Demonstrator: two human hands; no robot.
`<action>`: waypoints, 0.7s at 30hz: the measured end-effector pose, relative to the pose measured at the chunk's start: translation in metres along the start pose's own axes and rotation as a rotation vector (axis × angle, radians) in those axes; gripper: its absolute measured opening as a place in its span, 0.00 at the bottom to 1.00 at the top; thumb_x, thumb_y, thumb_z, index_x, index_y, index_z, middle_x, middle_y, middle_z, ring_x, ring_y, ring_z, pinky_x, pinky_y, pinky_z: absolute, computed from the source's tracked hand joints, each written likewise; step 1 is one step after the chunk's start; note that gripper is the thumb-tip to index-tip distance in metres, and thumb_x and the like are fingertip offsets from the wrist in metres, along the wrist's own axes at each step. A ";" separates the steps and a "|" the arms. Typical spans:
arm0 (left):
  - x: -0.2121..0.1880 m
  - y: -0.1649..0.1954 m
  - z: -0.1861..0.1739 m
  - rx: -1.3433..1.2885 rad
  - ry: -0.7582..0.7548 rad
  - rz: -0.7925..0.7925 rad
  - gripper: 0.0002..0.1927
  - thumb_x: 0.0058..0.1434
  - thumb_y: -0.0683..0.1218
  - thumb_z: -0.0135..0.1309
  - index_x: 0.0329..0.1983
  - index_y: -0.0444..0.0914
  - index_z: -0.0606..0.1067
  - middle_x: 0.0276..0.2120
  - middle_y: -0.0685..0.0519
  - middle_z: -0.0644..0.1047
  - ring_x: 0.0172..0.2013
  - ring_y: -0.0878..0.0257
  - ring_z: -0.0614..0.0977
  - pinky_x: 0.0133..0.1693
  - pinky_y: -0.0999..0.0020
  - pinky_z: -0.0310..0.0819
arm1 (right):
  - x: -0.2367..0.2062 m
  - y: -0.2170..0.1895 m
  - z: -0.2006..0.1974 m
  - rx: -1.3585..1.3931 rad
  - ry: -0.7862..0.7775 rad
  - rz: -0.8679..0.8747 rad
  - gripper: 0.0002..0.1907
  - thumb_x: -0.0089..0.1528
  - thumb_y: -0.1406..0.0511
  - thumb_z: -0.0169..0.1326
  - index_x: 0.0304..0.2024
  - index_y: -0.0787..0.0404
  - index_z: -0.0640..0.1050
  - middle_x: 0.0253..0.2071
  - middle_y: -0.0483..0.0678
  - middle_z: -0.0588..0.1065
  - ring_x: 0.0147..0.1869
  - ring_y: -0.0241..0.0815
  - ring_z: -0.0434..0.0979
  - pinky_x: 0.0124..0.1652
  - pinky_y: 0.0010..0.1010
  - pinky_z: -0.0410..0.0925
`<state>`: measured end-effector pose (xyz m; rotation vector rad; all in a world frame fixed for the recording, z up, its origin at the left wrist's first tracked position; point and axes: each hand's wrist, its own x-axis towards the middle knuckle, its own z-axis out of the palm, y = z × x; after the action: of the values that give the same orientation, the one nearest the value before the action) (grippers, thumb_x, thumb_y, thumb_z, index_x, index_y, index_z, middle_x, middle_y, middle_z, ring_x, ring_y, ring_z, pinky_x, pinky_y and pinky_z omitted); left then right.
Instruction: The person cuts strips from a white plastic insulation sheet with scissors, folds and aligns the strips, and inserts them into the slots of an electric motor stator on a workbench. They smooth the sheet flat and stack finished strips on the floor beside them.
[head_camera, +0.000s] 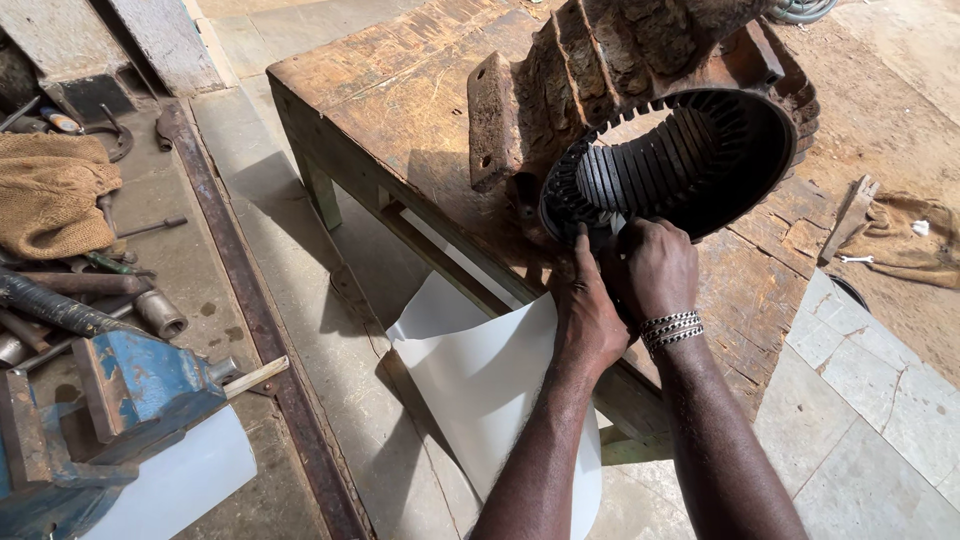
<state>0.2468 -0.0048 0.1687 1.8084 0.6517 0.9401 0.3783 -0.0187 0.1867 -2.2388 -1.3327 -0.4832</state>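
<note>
Wooden table (400, 110), worn and dark, runs from upper left toward lower right. On it lies a rusty motor shell (660, 110), ribbed outside, on its side; its long axis runs from upper left to lower right, open mouth toward the person, slotted inner ring showing. A white sheet (480, 370), plain and unprinted, hangs curved from the shell's lower rim down past the table edge toward the floor. Both forearms reach up from the bottom edge. Left hand (588, 310) lies flat on the sheet's top, fingers stretched to the rim. Right hand (655, 265), beaded bracelet (670, 330) at the wrist, is curled, fingertips pinching the sheet at the slots. Blue vise (130, 390) stands lower left.
</note>
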 end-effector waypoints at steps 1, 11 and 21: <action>0.001 0.001 -0.001 0.014 -0.017 -0.020 0.66 0.47 0.32 0.63 0.77 0.38 0.29 0.62 0.31 0.70 0.61 0.41 0.74 0.64 0.50 0.64 | 0.004 0.000 0.004 0.007 0.013 0.010 0.10 0.65 0.62 0.57 0.39 0.62 0.84 0.36 0.56 0.80 0.40 0.55 0.80 0.39 0.45 0.73; 0.003 0.009 -0.015 0.042 -0.119 -0.099 0.62 0.52 0.35 0.58 0.78 0.40 0.28 0.56 0.33 0.76 0.56 0.43 0.79 0.65 0.48 0.65 | -0.010 -0.012 -0.008 0.019 -0.044 0.075 0.10 0.60 0.64 0.61 0.42 0.62 0.83 0.35 0.52 0.79 0.36 0.50 0.79 0.35 0.43 0.73; 0.005 0.029 -0.029 0.082 -0.179 -0.239 0.62 0.53 0.36 0.58 0.79 0.41 0.28 0.45 0.33 0.80 0.50 0.41 0.82 0.63 0.47 0.67 | 0.003 -0.016 -0.002 0.106 0.108 -0.112 0.06 0.63 0.66 0.61 0.40 0.61 0.84 0.39 0.54 0.80 0.38 0.52 0.80 0.38 0.42 0.72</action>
<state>0.2263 0.0025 0.2040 1.8139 0.7817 0.5921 0.3658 -0.0115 0.1937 -2.0307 -1.3996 -0.5519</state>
